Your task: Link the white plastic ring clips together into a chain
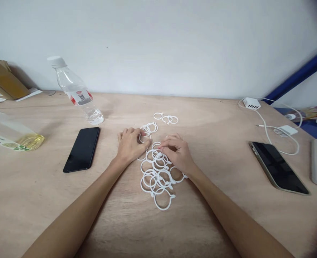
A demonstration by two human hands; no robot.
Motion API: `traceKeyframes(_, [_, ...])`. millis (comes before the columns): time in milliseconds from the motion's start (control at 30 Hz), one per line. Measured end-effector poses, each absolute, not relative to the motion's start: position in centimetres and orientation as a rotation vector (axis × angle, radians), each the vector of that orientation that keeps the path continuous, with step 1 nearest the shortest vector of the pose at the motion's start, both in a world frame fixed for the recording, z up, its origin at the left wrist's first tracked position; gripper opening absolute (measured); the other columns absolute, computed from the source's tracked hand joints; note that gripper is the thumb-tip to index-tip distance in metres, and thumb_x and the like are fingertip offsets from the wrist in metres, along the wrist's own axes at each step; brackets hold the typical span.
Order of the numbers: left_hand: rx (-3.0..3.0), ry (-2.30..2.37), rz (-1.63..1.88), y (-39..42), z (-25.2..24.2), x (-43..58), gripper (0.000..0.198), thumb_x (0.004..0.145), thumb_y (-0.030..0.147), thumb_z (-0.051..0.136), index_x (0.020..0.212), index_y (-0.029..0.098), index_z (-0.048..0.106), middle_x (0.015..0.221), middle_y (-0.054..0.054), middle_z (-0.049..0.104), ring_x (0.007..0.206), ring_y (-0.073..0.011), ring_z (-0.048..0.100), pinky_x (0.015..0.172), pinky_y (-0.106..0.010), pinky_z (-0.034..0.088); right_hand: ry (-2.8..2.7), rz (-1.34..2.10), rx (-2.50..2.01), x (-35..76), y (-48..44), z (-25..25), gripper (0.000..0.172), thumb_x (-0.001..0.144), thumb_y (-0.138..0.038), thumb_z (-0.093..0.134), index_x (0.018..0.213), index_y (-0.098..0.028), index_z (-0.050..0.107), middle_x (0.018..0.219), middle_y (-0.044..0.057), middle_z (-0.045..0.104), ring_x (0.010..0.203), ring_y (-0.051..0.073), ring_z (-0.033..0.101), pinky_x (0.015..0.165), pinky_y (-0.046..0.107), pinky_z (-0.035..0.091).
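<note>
Several white rings (pixel 162 209) with small clips lie overlapping in a pile on the wooden table (pixel 126 222). My left hand (pixel 130 145) is at the upper left of the pile, its thumb and fingers bent around the edge of a white ring. My right hand (pixel 177 152) pinches at the top of the pile, its fingertips on a white ring. A small group of rings (pixel 153 127) lies just beyond my left hand, and a few more rings (pixel 174 119) lie farther back.
A black phone (pixel 82 149) and a water bottle (pixel 79 91) are on the left, beside a bottle of yellow liquid (pixel 16 134). On the right are another phone (pixel 279 166), a white charger (pixel 252 103) and cables. A cardboard box (pixel 8 80) sits at the back left.
</note>
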State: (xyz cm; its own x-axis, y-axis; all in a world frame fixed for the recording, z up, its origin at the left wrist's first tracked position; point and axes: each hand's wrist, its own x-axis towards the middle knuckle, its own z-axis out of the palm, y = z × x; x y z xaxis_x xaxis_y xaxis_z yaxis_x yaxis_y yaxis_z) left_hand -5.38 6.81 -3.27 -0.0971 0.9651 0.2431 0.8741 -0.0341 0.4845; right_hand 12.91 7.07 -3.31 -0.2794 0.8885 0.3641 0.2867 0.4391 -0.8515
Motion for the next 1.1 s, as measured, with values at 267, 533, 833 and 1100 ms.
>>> traceKeyframes(267, [2.012, 1.963, 0.797, 7.1, -3.4, -5.8, 0.021, 0.079, 0.035, 0.061, 0.094, 0.022, 0.064, 0.1, -0.005, 0.066, 0.1, -0.026, 0.059, 0.095, -0.045, 0.041, -1.698, 0.829, -1.033, 12.9, 7.2, -3.9, 0.014, 0.073, -0.014, 0.062, 0.068, -0.024, 0.071, 0.075, 0.002, 0.07, 0.086, 0.022, 0.057, 0.079, 0.037, 0.045])
traceKeyframes(533, [2.094, 1.732, 0.939, 7.1, -3.7, -5.9, 0.017, 0.076, 0.035, 0.066, 0.072, 0.019, 0.06, 0.096, -0.007, 0.068, 0.098, -0.0253, 0.061, 0.094, -0.043, 0.046, -1.712, 0.741, -1.151, 12.8, 7.2, -3.9, 0.015, 0.071, -0.014, 0.063, 0.077, -0.024, 0.072, 0.081, 0.002, 0.07, 0.091, 0.022, 0.058, 0.08, 0.037, 0.046])
traceKeyframes(833, [2.262, 1.404, 0.977, 6.7, -3.9, -5.8, 0.008, 0.072, 0.014, 0.058, 0.078, 0.019, 0.06, 0.11, -0.009, 0.067, 0.107, -0.0236, 0.061, 0.098, -0.041, 0.047, -1.923, 0.534, -1.167, 12.5, 7.5, -4.3, 0.033, 0.077, -0.01, 0.055, 0.103, -0.021, 0.072, 0.106, 0.007, 0.07, 0.104, 0.025, 0.053, 0.097, 0.045, 0.041])
traceKeyframes(1100, [2.157, 1.412, 1.112, 6.9, -3.9, -5.8, 0.001, 0.077, 0.018, 0.058, 0.077, 0.019, 0.057, 0.103, -0.009, 0.07, 0.099, -0.0221, 0.065, 0.092, -0.041, 0.05, -1.997, 0.445, -1.215, 12.1, 7.5, -4.9, 0.022, 0.085, -0.02, 0.054, 0.089, -0.02, 0.076, 0.101, 0.008, 0.071, 0.101, 0.026, 0.052, 0.096, 0.046, 0.041])
